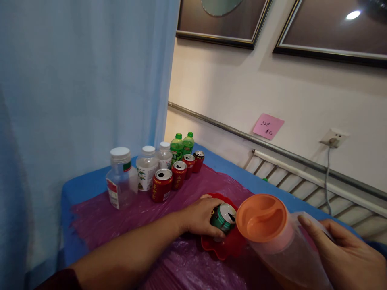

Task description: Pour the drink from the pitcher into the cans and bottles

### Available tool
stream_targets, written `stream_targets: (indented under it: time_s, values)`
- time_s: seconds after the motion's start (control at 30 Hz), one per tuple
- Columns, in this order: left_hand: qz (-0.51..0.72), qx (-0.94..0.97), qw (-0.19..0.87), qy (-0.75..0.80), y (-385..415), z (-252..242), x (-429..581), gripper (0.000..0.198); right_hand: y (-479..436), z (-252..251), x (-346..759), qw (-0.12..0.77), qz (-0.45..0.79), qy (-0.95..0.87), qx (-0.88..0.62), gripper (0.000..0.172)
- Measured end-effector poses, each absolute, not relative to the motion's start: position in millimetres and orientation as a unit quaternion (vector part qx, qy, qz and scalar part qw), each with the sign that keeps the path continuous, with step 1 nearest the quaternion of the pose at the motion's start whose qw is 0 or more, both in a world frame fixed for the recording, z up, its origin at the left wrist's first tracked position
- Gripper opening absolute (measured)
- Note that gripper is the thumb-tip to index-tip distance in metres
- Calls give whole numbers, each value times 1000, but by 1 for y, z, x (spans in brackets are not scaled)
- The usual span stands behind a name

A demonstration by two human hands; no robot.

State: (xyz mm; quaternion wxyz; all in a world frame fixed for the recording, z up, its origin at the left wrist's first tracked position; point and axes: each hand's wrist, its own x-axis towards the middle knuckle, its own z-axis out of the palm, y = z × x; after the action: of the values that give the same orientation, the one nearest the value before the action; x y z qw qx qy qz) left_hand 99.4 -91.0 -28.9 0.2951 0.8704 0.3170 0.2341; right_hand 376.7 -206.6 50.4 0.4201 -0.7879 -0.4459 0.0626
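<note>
Beverage can [223,220], green and presumably thin-walled, is grasped by the left hand [202,216] at the red scalloped dish [221,250] and should handle light but dentable, favouring gentle sidewall pressure, while the right hand [352,247] grips the likely heavier pitcher [279,255].

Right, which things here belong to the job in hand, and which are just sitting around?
Likely the job:
green can, held by the left hand
pitcher, held by the right hand
red dish close by

Apparently just around:
four red cans
three white-capped bottles
two green bottles
pink note
</note>
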Motion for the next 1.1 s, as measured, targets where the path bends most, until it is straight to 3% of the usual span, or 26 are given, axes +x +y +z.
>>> stream_targets:
  time_s: [1.1]
  values:
    - [229, 871, 293, 321, -91, -27, 100, 66, -208, 50, 379, 414, 49, -451, -789, 51]
